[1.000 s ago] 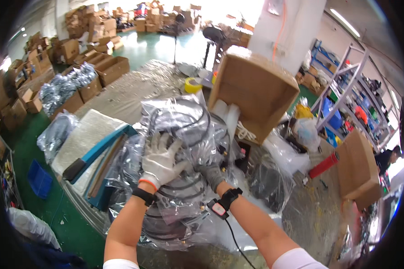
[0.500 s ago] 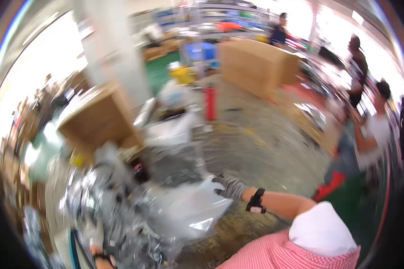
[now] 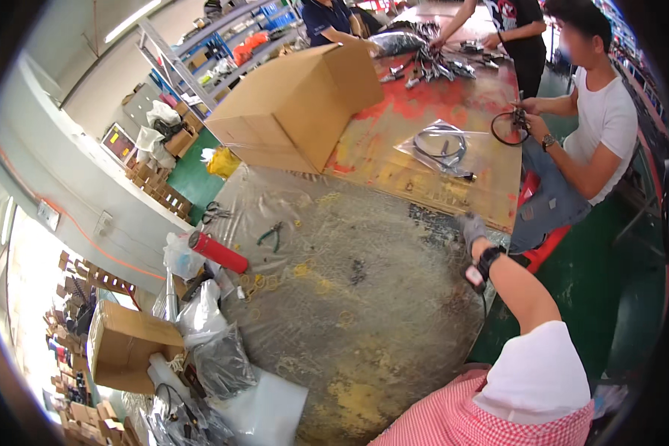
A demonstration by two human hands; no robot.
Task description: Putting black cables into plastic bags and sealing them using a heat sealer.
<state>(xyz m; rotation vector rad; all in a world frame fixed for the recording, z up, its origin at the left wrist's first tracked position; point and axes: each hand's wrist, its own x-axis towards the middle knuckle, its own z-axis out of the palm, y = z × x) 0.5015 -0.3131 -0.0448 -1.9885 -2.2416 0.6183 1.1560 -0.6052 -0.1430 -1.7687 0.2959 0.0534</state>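
Observation:
My right hand (image 3: 473,230), in a grey glove, reaches over the right side of the worktable (image 3: 394,305). Its fingers are a little blurred but look stretched forward, with nothing visible in them. Beyond the fingertips, a clear plastic bag (image 3: 416,152) with a coiled dark cable (image 3: 442,145) lies on a paint-stained board (image 3: 379,176). My left hand is out of view. At the lower left, clear bags with cables (image 3: 178,416) lie beside a sheet of white plastic film (image 3: 275,409).
A large closed carton (image 3: 275,111) stands on the far side. Along the left are a red cylinder (image 3: 219,253), green-handled pliers (image 3: 270,236), scissors (image 3: 215,213) and an open carton (image 3: 130,346). A person in white (image 3: 606,111) holds a black cable (image 3: 509,128) at right; others work behind.
My view has swung to the right. My right hand has left the plastic film and now reaches toward the far right of the table. My left hand has gone out of view.

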